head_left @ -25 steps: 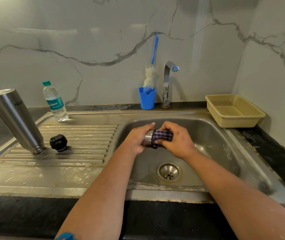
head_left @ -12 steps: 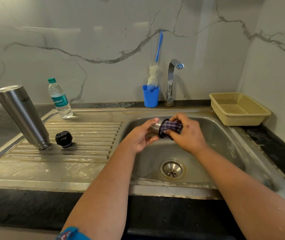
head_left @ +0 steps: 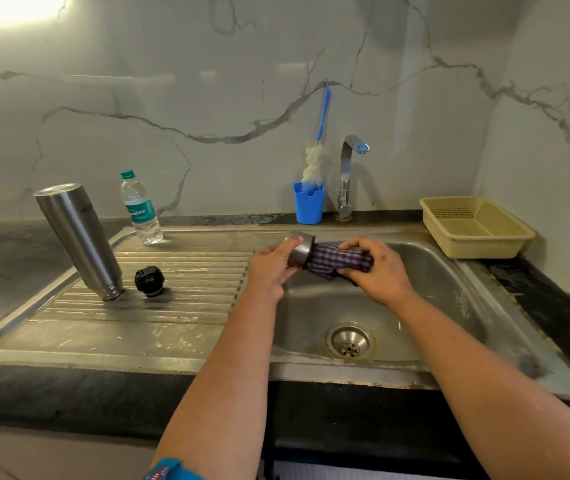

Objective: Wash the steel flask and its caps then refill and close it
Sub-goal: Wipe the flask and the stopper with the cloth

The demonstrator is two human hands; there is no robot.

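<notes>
Both hands: left hand (head_left: 269,271) round steel cap (head_left: 299,249).

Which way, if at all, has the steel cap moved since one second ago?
Yes. The steel cap, gripped by the left hand, has risen away from the drain, toward the back rim of the sink and slightly left.

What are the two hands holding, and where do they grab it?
The left hand grips the steel cap round its side. The right hand holds the checked cloth by its outer end.
</notes>
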